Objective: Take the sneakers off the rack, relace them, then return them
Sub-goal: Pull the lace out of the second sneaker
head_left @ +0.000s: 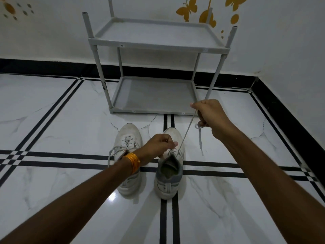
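Two white sneakers stand side by side on the floor, toes toward the rack. The left sneaker has loose laces hanging to its left side. My left hand rests on the tongue area of the right sneaker, fingers pinched at its eyelets. My right hand is raised to the right and grips the white lace, which runs taut from the right sneaker up to it; the lace's free end dangles below my fist. The grey two-shelf rack stands behind, both shelves bare.
The rack stands against a white wall with yellow butterfly decals. A black skirting runs along the wall and down the right side. The floor is glossy white marble tile with black stripes.
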Action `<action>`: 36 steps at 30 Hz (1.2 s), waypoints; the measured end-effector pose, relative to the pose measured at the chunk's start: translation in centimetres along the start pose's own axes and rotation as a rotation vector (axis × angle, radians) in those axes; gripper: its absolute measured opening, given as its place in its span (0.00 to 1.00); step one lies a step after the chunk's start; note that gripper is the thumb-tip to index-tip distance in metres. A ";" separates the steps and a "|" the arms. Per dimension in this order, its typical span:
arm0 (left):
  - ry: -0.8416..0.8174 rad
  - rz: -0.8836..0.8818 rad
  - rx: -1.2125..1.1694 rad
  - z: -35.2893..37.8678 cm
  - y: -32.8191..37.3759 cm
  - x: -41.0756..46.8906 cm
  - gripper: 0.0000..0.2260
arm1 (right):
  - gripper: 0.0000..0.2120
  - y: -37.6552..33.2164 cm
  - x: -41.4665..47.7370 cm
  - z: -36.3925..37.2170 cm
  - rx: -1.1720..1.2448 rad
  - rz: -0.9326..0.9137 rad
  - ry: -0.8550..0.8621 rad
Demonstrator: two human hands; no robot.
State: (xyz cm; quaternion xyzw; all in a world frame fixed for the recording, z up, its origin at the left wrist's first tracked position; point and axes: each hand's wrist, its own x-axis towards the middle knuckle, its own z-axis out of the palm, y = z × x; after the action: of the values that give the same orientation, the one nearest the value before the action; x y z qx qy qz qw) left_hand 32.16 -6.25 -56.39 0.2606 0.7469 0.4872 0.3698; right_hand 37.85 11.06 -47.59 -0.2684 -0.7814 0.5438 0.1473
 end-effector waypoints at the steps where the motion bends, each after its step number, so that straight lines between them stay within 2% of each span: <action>1: -0.001 0.015 0.065 0.5 0.1 0.1 0.08 | 0.10 0.0 0.2 -0.1 0.007 0.002 0.043; 2: -0.013 0.046 0.182 1.0 0.5 0.2 0.06 | 0.09 0.2 0.4 -0.2 0.007 0.006 0.084; 4: 0.000 0.176 0.607 1.7 1.0 0.6 0.07 | 0.07 0.7 0.5 -0.7 0.011 0.024 0.154; 6: 0.120 0.317 1.100 2.0 2.0 0.4 0.09 | 0.07 1.3 0.7 -1.4 0.020 0.049 0.194; 7: 0.177 0.367 1.202 1.9 2.6 0.1 0.08 | 0.07 1.5 0.7 -1.7 0.016 0.057 0.190; 10: 0.178 0.451 1.245 1.0 4.5 -0.1 0.10 | 0.12 1.2 0.6 -1.6 -0.028 0.032 0.116; 12: 0.157 0.538 1.333 0.6 4.9 0.3 0.18 | 0.18 0.5 0.6 -1.0 -0.075 0.002 0.033; 15: 0.083 0.680 1.508 0.5 4.7 0.8 0.32 | 0.14 -1.3 0.5 -0.2 -0.201 -0.040 -0.098; 17: 0.075 0.725 1.582 0.1 4.0 1.2 0.35 | 0.14 -2.3 0.7 0.3 -0.290 -0.084 -0.191; 18: 0.092 0.721 1.593 -0.2 3.8 1.3 0.33 | 0.15 -2.8 0.8 0.5 -0.323 -0.097 -0.253; 20: 0.144 0.646 1.575 -0.8 3.8 1.7 0.24 | 0.16 -3.9 0.7 0.8 -0.340 -0.121 -0.403; 22: 0.162 0.531 1.483 -1.4 4.5 2.3 0.13 | 0.14 -4.8 0.6 0.9 -0.159 -0.131 -0.507; 24: 0.130 0.358 1.265 -1.8 5.1 2.6 0.10 | 0.14 -4.4 1.4 0.7 0.147 -0.070 -0.460; 26: 0.011 0.083 0.886 -1.9 5.6 3.0 0.07 | 0.12 -2.4 2.3 0.4 0.346 0.002 -0.253; 28: -0.095 -0.182 0.443 -1.9 6.1 3.0 0.08 | 0.10 0.2 2.2 0.5 0.200 0.000 0.037; 29: -0.100 -0.249 0.272 -1.8 6.2 2.8 0.08 | 0.09 1.5 1.6 0.6 0.069 -0.017 0.109; 30: -0.081 -0.280 0.145 -1.9 6.2 2.8 0.08 | 0.09 2.7 0.6 0.7 -0.047 -0.027 0.086; 32: -0.054 -0.303 -0.004 -2.4 5.9 2.8 0.10 | 0.07 4.1 -1.8 1.8 -0.206 0.041 -0.151; 34: -0.071 -0.310 -0.031 -2.6 5.7 2.9 0.12 | 0.03 5.1 -3.4 3.3 -0.315 0.133 -0.327; 35: -0.090 -0.304 -0.028 -2.6 5.8 3.0 0.13 | 0.02 5.5 -3.9 4.0 -0.324 0.161 -0.351; 36: -0.104 -0.289 -0.026 -2.5 5.8 3.0 0.14 | 0.05 5.7 -4.4 4.7 -0.270 0.201 -0.376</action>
State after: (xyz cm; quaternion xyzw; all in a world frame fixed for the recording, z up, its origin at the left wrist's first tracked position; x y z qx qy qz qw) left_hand 28.51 -3.06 -51.36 0.1707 0.7502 0.4243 0.4776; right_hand 40.39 6.39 -54.31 -0.2560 -0.8300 0.4868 -0.0924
